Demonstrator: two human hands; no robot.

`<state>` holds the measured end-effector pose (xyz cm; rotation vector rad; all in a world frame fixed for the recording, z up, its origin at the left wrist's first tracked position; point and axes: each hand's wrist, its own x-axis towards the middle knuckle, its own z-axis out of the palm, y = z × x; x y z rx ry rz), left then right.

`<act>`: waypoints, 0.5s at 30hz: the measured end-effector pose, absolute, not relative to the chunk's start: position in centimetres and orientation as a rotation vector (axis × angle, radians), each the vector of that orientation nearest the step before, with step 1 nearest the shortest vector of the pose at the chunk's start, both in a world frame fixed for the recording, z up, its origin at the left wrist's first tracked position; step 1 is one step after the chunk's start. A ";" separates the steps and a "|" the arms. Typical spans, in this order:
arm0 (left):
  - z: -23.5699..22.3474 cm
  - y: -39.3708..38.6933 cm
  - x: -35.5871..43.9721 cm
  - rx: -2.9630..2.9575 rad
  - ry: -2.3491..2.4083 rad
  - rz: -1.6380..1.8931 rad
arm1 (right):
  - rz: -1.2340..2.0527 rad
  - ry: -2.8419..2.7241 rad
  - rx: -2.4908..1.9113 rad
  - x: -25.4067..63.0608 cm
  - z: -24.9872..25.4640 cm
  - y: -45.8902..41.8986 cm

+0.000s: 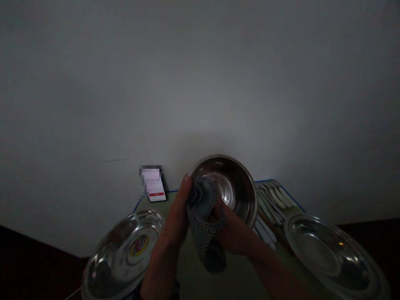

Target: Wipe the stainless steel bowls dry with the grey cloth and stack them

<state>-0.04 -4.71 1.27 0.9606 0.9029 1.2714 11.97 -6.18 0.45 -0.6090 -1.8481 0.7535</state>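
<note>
A shiny metal bowl (240, 183) is held up and tilted over the table, its inside facing me. My left hand (179, 208) grips the bowl's left rim, with the thumb on the edge. My right hand (229, 229) is closed on a bunched grey-green cloth (203, 227) with a checkered border. The cloth lies against the bowl's left inner side and hangs down below it. Folds of the cloth hide most of the right fingers, and the left fingers behind the bowl are out of sight.
On the left stands a large metal basin (106, 254) with a colourful sticker. Another metal basin (340, 254) is at the right. Several pieces of cutlery (273, 198) lie behind it. A lit phone (156, 187) leans near the wall (200, 83) behind the green table (193, 279).
</note>
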 end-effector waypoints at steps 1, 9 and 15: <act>1.5 -4.7 -0.2 0.943 0.946 1.324 | 0.735 -1.926 -0.563 11.9 0.7 -6.3; 2.4 -5.0 -2.5 1.275 1.171 1.503 | 0.346 -2.375 -1.246 12.2 -0.8 -6.2; 2.8 -5.8 -2.7 1.499 1.240 1.310 | -0.107 -2.100 -1.588 12.9 -2.3 -3.7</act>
